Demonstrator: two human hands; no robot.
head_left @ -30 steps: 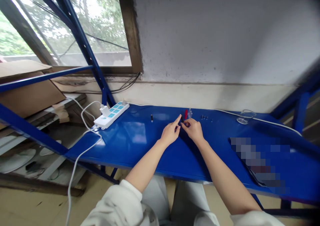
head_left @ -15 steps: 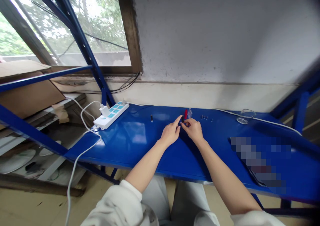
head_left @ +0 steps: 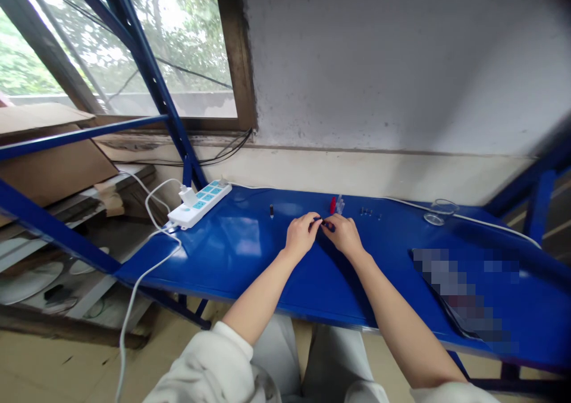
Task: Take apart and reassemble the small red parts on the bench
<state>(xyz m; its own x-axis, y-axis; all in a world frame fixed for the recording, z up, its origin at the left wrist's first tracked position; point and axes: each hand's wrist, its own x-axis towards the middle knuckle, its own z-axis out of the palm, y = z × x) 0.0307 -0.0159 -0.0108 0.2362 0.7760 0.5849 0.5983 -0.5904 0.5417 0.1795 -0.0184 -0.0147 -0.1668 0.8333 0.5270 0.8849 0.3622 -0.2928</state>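
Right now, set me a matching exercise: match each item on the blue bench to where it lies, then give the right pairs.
Items:
1. white power strip
2. clear glass dish
3. red piece
4. black peg

Places:
A. middle of the back edge
B. toward the right end, beside the white cable
C. at the left end
D. alone, between the left end and the middle

Pairs: 1-C; 2-B; 3-A; 4-D.
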